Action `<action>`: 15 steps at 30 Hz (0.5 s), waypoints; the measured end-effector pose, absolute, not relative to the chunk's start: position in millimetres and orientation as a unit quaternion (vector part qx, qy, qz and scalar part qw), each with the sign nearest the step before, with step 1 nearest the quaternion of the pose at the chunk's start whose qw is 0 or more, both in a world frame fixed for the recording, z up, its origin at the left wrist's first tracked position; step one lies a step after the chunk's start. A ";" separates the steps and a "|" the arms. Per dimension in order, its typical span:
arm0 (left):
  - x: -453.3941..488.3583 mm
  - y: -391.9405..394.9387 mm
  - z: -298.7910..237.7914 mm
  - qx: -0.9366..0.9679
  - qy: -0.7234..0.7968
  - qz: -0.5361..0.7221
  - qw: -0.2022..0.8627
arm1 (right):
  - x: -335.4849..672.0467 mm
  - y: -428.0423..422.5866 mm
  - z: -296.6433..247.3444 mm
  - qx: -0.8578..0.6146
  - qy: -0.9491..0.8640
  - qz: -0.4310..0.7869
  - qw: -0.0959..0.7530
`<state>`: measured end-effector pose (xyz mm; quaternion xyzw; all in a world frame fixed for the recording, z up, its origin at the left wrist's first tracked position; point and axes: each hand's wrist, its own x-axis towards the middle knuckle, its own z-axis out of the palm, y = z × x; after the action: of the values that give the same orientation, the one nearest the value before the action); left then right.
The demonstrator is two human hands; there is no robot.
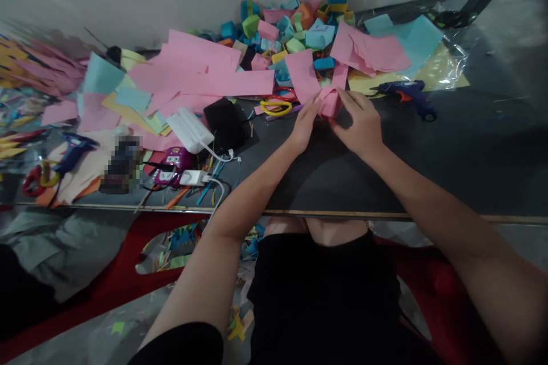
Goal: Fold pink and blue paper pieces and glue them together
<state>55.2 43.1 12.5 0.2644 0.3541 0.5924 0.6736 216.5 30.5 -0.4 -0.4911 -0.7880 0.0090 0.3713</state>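
Between both hands, a small folded pink paper box (330, 104) is held just above the dark table (483, 154). My left hand (306, 124) presses its left side with the fingers together. On the other side, my right hand (360, 121) pinches it with thumb and fingers. A pink paper sheet (303, 74) lies just behind the box. Left of my left hand are scissors with red and yellow handles (276, 107), their blades hidden. A blue glue gun (405, 94) rests to the right of my right hand.
A heap of colourful folded paper boxes (295, 28) lies against the wall. Pink sheets (188, 71) spread across the left. A white adapter (189, 130), a purple power strip (173, 165) and a second glue gun (75, 151) sit near the front left. A cable hangs over the table edge.
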 end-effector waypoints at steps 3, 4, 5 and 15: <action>55.3 39.2 15.4 0.319 0.363 0.577 0.659 | 215.8 29.0 0.3 -0.496 -0.789 0.015 0.362; 55.5 38.5 15.8 0.327 0.362 0.577 0.655 | 215.4 28.3 1.0 -0.494 -0.789 0.017 0.364; 55.8 38.1 15.9 0.330 0.359 0.580 0.653 | 215.1 27.7 1.9 -0.491 -0.790 0.016 0.368; 53.5 40.7 8.9 0.341 0.396 0.561 0.642 | 214.2 27.5 5.6 -0.462 -0.799 0.004 0.385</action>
<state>53.5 40.7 8.9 0.3410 0.3964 0.5613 0.6415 214.2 27.5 5.6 -0.4618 -0.7992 0.0036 0.3848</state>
